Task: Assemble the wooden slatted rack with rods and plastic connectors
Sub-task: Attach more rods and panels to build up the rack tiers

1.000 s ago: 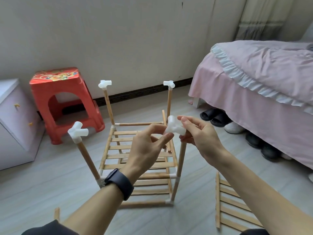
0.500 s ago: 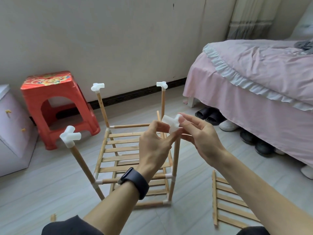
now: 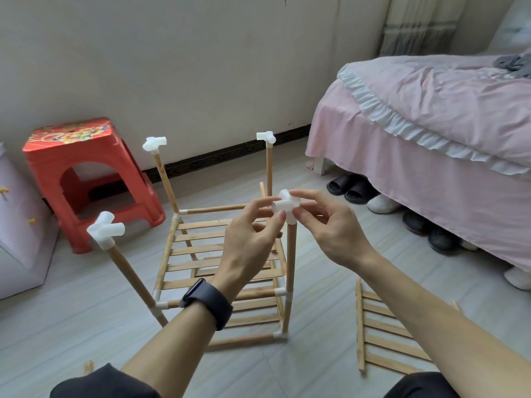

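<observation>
The half-built wooden rack (image 3: 221,271) stands on the floor with two slatted shelves low down and upright rods at its corners. A white plastic connector (image 3: 287,206) sits on top of the near right rod (image 3: 290,259). My left hand (image 3: 248,242) pinches this connector from the left, and my right hand (image 3: 327,225) pinches it from the right. White connectors cap the other three rods: near left (image 3: 105,228), far left (image 3: 154,144), far right (image 3: 266,137). A loose slatted panel (image 3: 385,331) lies on the floor to the right.
A red plastic stool (image 3: 86,179) stands at the back left, beside a pale cabinet (image 3: 17,225). A bed with pink covers (image 3: 431,133) fills the right side, with several shoes (image 3: 382,202) under its edge. A small wood scrap (image 3: 88,366) lies on the floor at lower left.
Both hands have turned the white connector on top of the near right rod; it now sits upright on the rod end. The camera view has shifted slightly.
</observation>
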{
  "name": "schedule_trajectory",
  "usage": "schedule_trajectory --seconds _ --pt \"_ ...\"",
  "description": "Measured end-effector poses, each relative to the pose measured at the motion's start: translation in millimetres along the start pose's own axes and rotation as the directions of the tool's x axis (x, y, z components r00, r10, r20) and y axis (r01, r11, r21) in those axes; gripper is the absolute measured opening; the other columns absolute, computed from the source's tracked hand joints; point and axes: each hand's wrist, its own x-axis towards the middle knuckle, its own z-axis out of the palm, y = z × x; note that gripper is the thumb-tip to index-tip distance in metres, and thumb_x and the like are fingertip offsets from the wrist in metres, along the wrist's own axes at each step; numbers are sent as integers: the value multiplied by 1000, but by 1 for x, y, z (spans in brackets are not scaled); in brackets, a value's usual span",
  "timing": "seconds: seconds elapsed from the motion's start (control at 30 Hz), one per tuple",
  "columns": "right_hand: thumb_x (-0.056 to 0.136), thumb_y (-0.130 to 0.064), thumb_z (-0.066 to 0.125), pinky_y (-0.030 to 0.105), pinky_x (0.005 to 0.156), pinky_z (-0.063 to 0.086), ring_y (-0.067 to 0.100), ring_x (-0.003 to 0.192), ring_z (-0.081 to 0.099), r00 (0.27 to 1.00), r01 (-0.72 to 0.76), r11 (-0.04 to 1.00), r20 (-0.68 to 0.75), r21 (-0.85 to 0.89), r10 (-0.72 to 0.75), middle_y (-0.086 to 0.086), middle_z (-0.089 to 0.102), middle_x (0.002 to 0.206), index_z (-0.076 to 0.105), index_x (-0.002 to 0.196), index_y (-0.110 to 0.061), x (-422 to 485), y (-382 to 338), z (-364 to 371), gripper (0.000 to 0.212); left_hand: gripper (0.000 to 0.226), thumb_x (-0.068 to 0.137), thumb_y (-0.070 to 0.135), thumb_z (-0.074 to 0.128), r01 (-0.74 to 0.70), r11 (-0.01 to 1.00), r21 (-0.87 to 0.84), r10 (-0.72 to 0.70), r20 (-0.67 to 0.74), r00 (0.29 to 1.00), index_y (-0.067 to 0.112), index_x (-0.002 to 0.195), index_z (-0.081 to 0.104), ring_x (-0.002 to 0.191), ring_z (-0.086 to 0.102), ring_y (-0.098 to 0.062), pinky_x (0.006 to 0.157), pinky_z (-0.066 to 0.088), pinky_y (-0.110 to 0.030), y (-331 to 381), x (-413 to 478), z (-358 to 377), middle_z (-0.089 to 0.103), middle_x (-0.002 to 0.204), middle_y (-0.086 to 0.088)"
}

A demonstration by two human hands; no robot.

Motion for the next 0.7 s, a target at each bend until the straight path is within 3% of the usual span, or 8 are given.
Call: schedule_trajectory --seconds 0.2,0.37,0.53,0.7 --pt "98 -19 67 21 89 56 1 101 70 998 58 995 5 -84 -58 -12 74 106 65 130 -30 -1 5 0 33 20 97 30 64 35 999 -30 -35 20 999 29 118 65 87 72 -10 63 53 -18 -3 1 0 73 105 3" --pt "96 -15 71 13 85 54 1 103 70 988 153 977 -5 -151 -156 -5 75 111 65 131 -19 -9 14 3 36 13 100 28 61 28 1000 -6 -28 31 999 37 109 65 89 71 -8 65 51 -16 -8 0 -1 74 104 6" --pt "96 -15 71 18 89 56 3 105 71 980 185 970 -37 -158 -193 -2 76 113 64 134 -19 -9 21 7 39 9 98 37 63 -4 999 40 4 0 1000 43 104 66 91 71 -6 73 55 -19 -12 0 -1 76 97 9" --pt "99 -17 66 21 89 58 4 107 70 981 192 972 -13 -134 -196 -4 75 115 60 135 -20 -11 26 11 36 27 92 43 69 -32 988 153 34 -14 999 27 114 73 93 70 -1 81 58 -23 -19 -1 -6 76 100 11"
